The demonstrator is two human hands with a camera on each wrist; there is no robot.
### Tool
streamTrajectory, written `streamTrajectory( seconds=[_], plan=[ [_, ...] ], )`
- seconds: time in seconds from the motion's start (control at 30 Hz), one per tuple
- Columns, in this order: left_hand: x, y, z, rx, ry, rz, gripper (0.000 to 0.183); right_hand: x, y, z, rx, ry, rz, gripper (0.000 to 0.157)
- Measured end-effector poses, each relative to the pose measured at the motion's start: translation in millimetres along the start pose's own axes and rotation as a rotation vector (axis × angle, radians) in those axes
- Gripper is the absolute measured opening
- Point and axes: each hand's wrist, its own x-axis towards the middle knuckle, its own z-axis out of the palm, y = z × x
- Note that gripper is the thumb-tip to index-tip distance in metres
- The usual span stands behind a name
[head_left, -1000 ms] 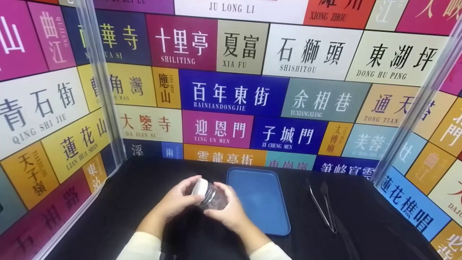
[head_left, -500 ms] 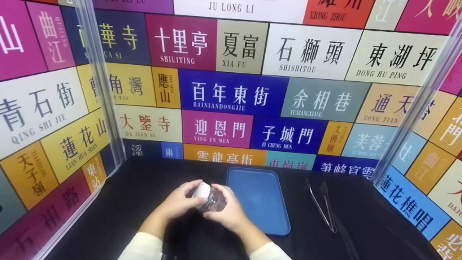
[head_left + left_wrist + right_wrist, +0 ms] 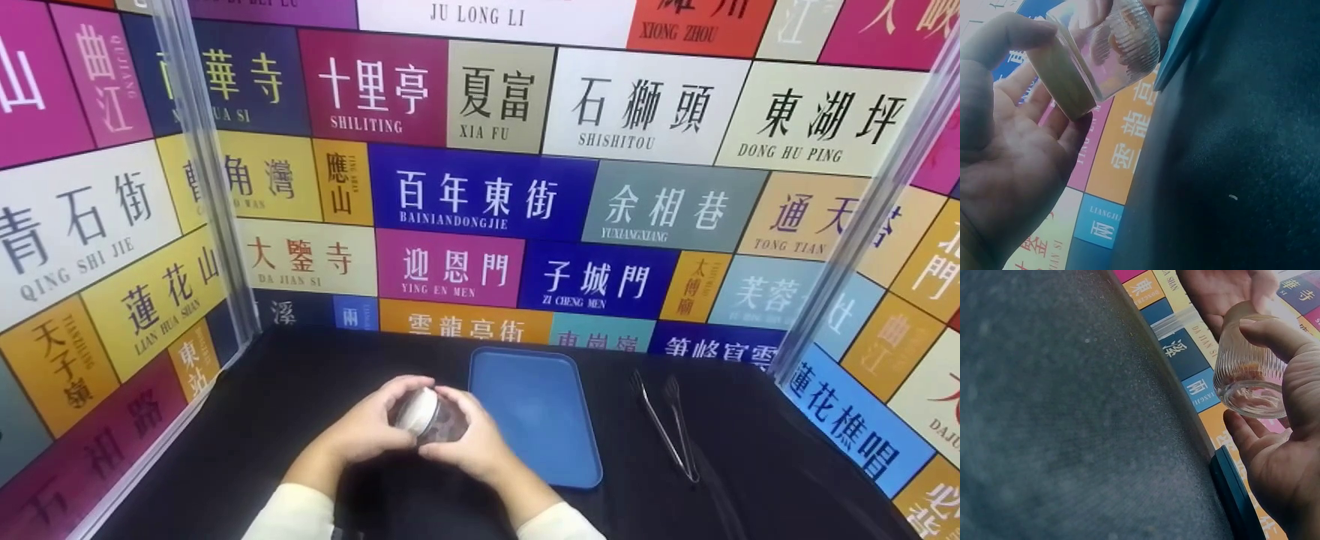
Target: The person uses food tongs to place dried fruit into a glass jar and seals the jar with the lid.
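Note:
A clear jar (image 3: 448, 424) with ribbed walls is held tilted above the black table, between my two hands. Its pale lid (image 3: 417, 410) faces left and sits right at the jar's mouth. My left hand (image 3: 365, 424) grips the lid, thumb on one side and fingers round the other, as the left wrist view shows. Around the jar body curls my right hand (image 3: 478, 444), its thumb laid along the ribbed wall in the right wrist view. Pinkish-orange shapes show through the clear wall near the jar's base.
Just right of the hands lies a blue tray (image 3: 536, 420) on the black tablecloth (image 3: 300, 382). Farther right rest metal tongs (image 3: 670, 431), spread apart. Walls of colourful name signs (image 3: 484, 191) enclose the table, with clear posts (image 3: 214, 172) at the corners.
Both hands and the jar have dropped slightly. The jar has tilted, so the lid's face shows more toward the head camera. Tray and tongs have not moved.

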Motion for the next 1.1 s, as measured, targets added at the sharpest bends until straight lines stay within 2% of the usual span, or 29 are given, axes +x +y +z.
streamTrajectory(
  seconds=[0.1, 0.23, 0.3, 0.43, 0.53, 0.7, 0.8, 0.97, 1.1],
  plan=[
    [-0.1, -0.8, 0.4, -0.014, -0.014, 0.018, 0.088, 0.0, 0.6, -0.1, -0.005, -0.001, 0.007, 0.094],
    [-0.6, 1.9, 2.7, -0.057, 0.013, -0.024, 0.091, 0.0, 0.7, 0.1, -0.006, 0.001, 0.019, 0.094],
    [-0.1, 4.6, 4.8, -0.04, 0.062, -0.053, 0.085, 0.2, 0.3, 0.3, -0.011, 0.006, 0.019, 0.093],
    [2.2, 10.2, 9.3, 0.081, 0.194, -0.13, 0.07, 0.9, 0.3, 0.9, -0.025, 0.022, 0.009, 0.092],
    [3.4, 12.7, 12.3, 0.141, 0.24, -0.172, 0.069, 1.2, 0.7, 1.4, -0.026, 0.025, 0.006, 0.092],
    [4.3, 10.4, 12.5, 0.152, 0.217, -0.143, 0.064, 1.2, 2.1, 2.2, -0.022, 0.013, 0.01, 0.091],
    [3.5, 8.3, 9.8, 0.113, 0.168, -0.081, 0.06, 0.9, 2.0, 2.0, -0.017, 0.006, 0.012, 0.091],
    [1.9, 5.4, 5.3, 0.034, 0.074, 0.027, 0.066, -0.1, 1.3, 0.9, 0.0, -0.003, 0.02, 0.092],
    [0.9, 5.3, 5.1, 0.003, 0.055, 0.039, 0.069, -0.2, 0.8, 0.9, 0.002, -0.001, 0.022, 0.093]
  ],
)
